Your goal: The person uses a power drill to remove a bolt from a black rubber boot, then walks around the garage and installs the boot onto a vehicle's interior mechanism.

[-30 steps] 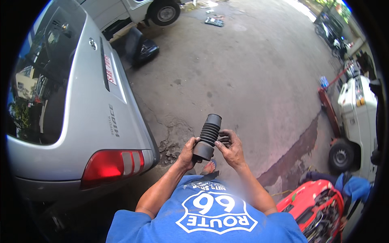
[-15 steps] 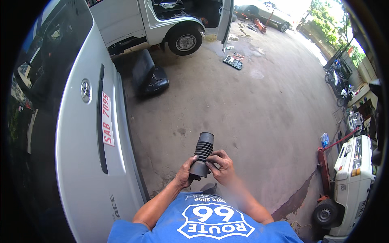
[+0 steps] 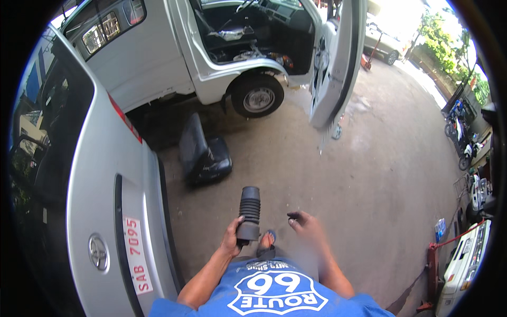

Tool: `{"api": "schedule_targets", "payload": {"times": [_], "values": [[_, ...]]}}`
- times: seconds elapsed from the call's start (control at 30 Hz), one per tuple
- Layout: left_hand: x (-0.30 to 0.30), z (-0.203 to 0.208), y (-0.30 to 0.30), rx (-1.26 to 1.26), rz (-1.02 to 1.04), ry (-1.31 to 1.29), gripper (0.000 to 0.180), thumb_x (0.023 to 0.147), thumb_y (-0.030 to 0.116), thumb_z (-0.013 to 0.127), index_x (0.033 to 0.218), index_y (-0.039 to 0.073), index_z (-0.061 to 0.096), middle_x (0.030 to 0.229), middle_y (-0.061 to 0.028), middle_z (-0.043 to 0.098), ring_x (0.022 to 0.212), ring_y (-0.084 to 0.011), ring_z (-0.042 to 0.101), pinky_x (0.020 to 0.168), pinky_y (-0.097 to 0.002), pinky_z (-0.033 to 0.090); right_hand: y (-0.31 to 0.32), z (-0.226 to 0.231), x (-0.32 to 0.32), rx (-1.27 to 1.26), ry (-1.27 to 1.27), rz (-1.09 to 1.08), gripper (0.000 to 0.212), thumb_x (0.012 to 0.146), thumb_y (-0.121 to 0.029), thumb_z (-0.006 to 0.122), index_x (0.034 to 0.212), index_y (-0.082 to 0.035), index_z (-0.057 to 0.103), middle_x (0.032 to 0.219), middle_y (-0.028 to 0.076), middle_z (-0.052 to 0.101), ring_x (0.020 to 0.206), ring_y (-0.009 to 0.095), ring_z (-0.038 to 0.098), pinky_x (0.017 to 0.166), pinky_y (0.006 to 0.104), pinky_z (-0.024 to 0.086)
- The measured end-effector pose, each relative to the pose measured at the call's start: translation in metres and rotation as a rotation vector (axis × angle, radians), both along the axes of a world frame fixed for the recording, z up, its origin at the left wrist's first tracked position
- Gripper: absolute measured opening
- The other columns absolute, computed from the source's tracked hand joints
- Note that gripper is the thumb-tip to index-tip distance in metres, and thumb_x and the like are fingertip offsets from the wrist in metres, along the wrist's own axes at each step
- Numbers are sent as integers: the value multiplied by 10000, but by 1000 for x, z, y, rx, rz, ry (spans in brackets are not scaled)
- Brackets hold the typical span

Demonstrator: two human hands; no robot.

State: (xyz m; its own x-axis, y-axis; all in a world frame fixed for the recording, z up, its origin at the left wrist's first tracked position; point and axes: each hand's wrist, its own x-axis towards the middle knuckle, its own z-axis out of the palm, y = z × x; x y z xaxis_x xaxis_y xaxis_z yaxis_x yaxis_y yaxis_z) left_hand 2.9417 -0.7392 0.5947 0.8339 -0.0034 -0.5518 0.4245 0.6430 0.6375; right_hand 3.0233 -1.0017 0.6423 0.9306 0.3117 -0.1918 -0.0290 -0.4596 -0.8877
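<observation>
A black ribbed rubber bellows hose (image 3: 250,205) stands nearly upright in front of my body, its plain tube end up and its wider collar down. My left hand (image 3: 231,238) is closed round the collar, with the thumb on the near side. To the right of the hose and apart from it, my right hand (image 3: 307,227) is raised. Its fingers are loosely bent with dark tips, thumb and forefinger a little apart. I make out nothing held in it. The wrist there is blurred.
A silver van (image 3: 100,190) stands close on the left. Ahead is a white van with its front door (image 3: 338,68) open, and a black seat (image 3: 214,158) lies on the ground before it. At the right are a red jack (image 3: 433,269) and a white vehicle front (image 3: 467,259).
My right hand has come off the hose and moved right. The left hand keeps hold of the hose. The view has shifted forward, so the white van and black seat appear nearer.
</observation>
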Motion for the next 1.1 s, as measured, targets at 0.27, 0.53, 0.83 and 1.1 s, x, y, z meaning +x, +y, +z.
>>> {"api": "schedule_targets", "payload": {"times": [0.27,0.53,0.83,1.1], "values": [[203,-21,88,18,323,-17,486,977,485,574,1165,49,679,931,-88,757,759,-224,756,532,-315,532,115,34,313,143,-168,139,309,1004,-177,700,1256,1,723,1083,138,774,962,193,717,879,336,566],[441,-29,206,135,188,53,403,971,467,607,1138,105,669,845,-50,699,616,-173,653,434,-280,438,197,50,557,211,-210,-145,292,998,-130,704,1243,27,720,1022,99,767,926,149,705,851,302,562],[711,-48,296,161,98,-17,405,983,449,589,1126,72,627,876,-104,720,696,-226,716,482,-311,486,171,23,787,240,-324,-501,279,986,-92,697,1240,20,718,1016,87,760,904,145,708,844,309,586],[919,-44,291,57,218,141,340,973,401,667,1200,148,657,988,-81,713,854,-241,698,688,-352,498,209,99,1073,97,-578,-426,248,962,-59,693,1193,25,720,1022,140,752,912,219,729,838,350,577]]}}
